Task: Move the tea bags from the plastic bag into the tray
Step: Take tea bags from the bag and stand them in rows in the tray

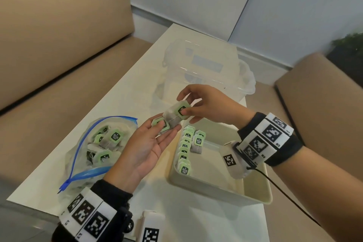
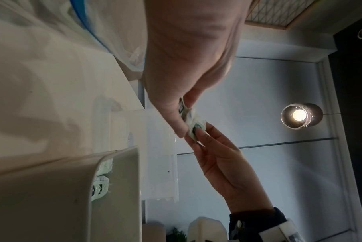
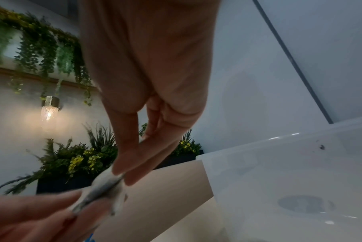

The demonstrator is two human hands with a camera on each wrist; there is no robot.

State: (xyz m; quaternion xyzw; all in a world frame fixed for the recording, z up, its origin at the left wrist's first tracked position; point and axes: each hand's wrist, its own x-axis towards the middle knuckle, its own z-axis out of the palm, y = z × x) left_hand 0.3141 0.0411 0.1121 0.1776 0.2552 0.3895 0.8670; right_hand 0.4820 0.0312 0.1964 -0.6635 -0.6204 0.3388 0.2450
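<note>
A clear zip bag (image 1: 78, 184) with a blue seal lies open on the left of the white table, with several green-tagged tea bags (image 1: 114, 135) inside. To its right the beige tray (image 1: 216, 192) holds a row of tea bags (image 1: 184, 151) along its left wall. Above the tray's far left corner my left hand (image 1: 166, 126), palm up, holds a small clump of tea bags (image 1: 164, 124) under its thumb. My right hand (image 1: 181, 105) pinches the green tag of the top tea bag (image 1: 181, 111) of that clump. The left wrist view shows both hands meeting at the clump (image 2: 193, 121).
A clear plastic tub (image 1: 206, 70) stands just behind the hands, at the far end of the table. Beige sofa seats flank the table left and right. A cable hangs from my right wrist over the tray's right rim.
</note>
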